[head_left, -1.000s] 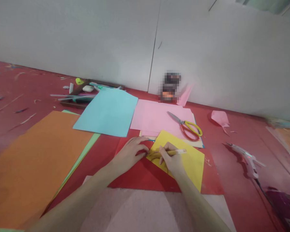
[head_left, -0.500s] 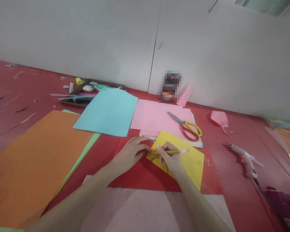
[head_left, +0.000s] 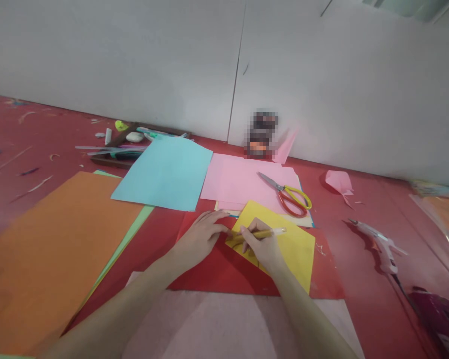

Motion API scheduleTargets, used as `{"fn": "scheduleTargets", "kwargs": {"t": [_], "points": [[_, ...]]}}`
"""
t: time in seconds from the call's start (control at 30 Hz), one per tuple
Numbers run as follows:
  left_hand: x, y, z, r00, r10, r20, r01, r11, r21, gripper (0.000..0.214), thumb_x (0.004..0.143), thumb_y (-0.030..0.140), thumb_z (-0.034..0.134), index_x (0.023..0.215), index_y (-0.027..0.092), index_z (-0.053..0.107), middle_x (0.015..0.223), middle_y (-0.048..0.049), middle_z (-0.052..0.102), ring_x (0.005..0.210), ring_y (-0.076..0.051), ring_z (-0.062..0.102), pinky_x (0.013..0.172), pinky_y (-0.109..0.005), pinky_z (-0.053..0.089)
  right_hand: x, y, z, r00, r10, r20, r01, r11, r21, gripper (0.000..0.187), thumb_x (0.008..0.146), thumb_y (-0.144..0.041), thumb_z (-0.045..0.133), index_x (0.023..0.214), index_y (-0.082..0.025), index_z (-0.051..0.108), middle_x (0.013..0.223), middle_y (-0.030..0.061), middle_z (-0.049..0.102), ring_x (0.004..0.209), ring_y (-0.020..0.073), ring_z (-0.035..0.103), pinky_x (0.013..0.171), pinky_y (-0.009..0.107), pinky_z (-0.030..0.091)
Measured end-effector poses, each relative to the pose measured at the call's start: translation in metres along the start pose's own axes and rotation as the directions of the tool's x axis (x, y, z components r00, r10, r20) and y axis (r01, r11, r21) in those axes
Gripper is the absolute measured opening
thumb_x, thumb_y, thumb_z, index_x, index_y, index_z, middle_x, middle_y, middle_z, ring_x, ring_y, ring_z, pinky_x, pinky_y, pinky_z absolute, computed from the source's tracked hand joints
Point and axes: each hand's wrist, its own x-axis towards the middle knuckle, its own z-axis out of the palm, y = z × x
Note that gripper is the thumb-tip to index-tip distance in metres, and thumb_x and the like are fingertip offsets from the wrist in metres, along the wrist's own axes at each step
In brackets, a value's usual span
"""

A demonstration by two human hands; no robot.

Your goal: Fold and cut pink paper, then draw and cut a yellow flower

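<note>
A sheet of yellow paper (head_left: 294,254) lies at an angle on a red sheet (head_left: 224,274). My right hand (head_left: 264,249) grips a golden-yellow pen (head_left: 265,233), its light end pointing right and its tip over the paper's left part. Dark curved lines show on the yellow sheet near that hand, partly covered by it. My left hand (head_left: 200,237) rests on the red sheet, fingers stretched toward the left corner of the yellow paper; its fingertips meet that edge. Just behind, scissors (head_left: 284,192) with red and yellow handles lie on pink paper (head_left: 235,177).
Blue paper (head_left: 168,174) and a large orange sheet (head_left: 60,249) lie to the left. Behind them is a dark tray (head_left: 110,160) holding pens and sticks. A glue gun (head_left: 376,242) with a cord lies at right. A pale wall (head_left: 153,65) closes off the back.
My right hand and the pen have shifted slightly left over the yellow paper. The left hand stays in place. The whole view has moved a little.
</note>
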Motion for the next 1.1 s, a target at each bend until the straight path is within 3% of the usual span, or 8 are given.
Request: {"fn": "scheduleTargets", "kwargs": {"t": [0.3, 1.1], "points": [[0.0004, 0.0024, -0.0023, 1.0, -0.014, 0.008, 0.014, 1.0, 0.005, 0.043, 0.076, -0.003, 0.034, 0.09, 0.022, 0.066, 0.13, -0.0003, 0.047, 0.122, -0.021, 0.037, 0.104, -0.045, 0.031, 0.0011, 0.003, 0.0003, 1.0, -0.016, -0.023, 0.016, 1.0, -0.01, 0.028, 0.078, -0.033, 0.055, 0.056, -0.021, 0.042, 0.036, -0.0078, 0.047, 0.033, 0.0062, 0.035, 0.039, 0.019, 0.03], [-0.001, 0.0009, -0.0008, 1.0, -0.012, -0.004, 0.012, 1.0, 0.001, 0.042, 0.077, -0.002, 0.034, 0.09, 0.022, 0.066, 0.129, -0.0008, 0.048, 0.121, -0.021, 0.038, 0.103, -0.044, 0.033, 0.0003, -0.0053, 0.0009, 0.997, -0.011, -0.072, 0.007, 0.998, -0.06, 0.029, 0.075, -0.033, 0.053, 0.052, -0.022, 0.038, 0.033, -0.0092, 0.04, 0.031, 0.0071, 0.037, 0.038, 0.02, 0.031]]}}
